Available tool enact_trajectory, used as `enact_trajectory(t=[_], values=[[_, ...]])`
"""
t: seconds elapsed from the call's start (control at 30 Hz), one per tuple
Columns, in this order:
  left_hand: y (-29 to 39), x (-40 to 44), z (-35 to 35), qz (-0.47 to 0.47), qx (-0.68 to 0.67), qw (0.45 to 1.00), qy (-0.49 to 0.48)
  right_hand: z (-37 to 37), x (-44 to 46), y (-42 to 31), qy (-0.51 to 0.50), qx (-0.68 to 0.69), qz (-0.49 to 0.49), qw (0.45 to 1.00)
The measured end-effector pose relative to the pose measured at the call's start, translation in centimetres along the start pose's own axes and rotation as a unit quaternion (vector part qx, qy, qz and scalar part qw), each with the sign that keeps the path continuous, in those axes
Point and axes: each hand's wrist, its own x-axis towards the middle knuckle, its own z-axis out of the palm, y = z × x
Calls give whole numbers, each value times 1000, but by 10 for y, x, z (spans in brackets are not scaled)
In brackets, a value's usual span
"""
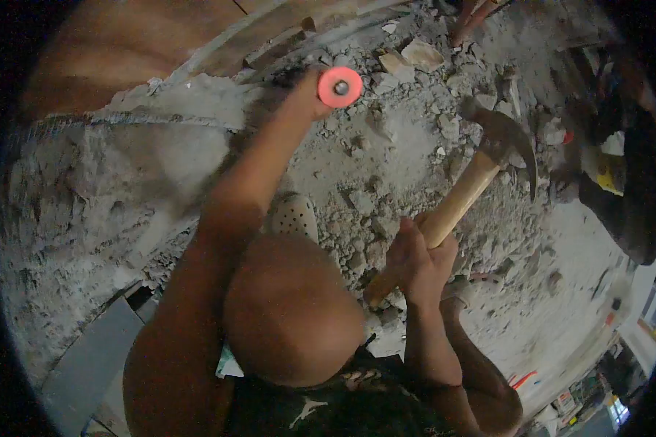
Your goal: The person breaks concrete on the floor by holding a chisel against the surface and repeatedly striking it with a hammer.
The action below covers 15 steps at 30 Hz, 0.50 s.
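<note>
1. Head view: I am watching from afar as two bare hands are working over grey rubble (363,195) strewn across the floor (561,298).
2. The left grip (315,98) is clasping what I am taking for a chisel (341,88). Its round pink guard (329,78) is covering most of the fingers and the shaft, so I cannot tell where the tip is resting. The metal striking end (342,89) is facing the camera, near the top middle of the view.
3. The right grip (419,262) is clenching the wooden handle (455,207) of a claw hammer (481,175). The hammer head (494,135) is hanging to the right of the guard, well apart from it, its striking face on the side nearer the chisel and its claw curving away.
4. A perforated shoe (295,217) is showing just past the knee (299,313), between the arms.
5. I am judging the step in hand to be chisel striking, with the hammer out of contact.
6. As I am reading it, the next move is calling for a steady chisel, the hammer face squared to the metal end, and left fingers staying behind the guard.
</note>
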Motion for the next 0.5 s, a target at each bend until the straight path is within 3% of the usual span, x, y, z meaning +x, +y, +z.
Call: enact_trajectory(t=[0.1,0.2,0.27,0.3,0.37,0.4,0.47,0.5], values=[[-1,8,25,91,-174,976,93,3,0,-1,29,-57,-30,998],[38,-9,27,-122,-398,909,-27,8,-1,3,17,-48,-29,998],[59,-22,34,-252,-534,800,-107,7,-3,-1,-7,-33,-12,999],[60,-29,35,-249,-533,802,-106,9,-4,-4,-9,-32,-16,999],[52,-43,42,-271,-618,736,49,13,-6,-9,7,-17,-19,1000],[47,-52,42,-270,-618,736,48,12,-5,-9,8,-16,-21,1000],[32,-72,40,-87,-497,834,224,5,-4,-4,-7,-44,-23,999],[18,-66,37,-88,-496,834,225,2,-2,0,-8,-45,-22,999]])
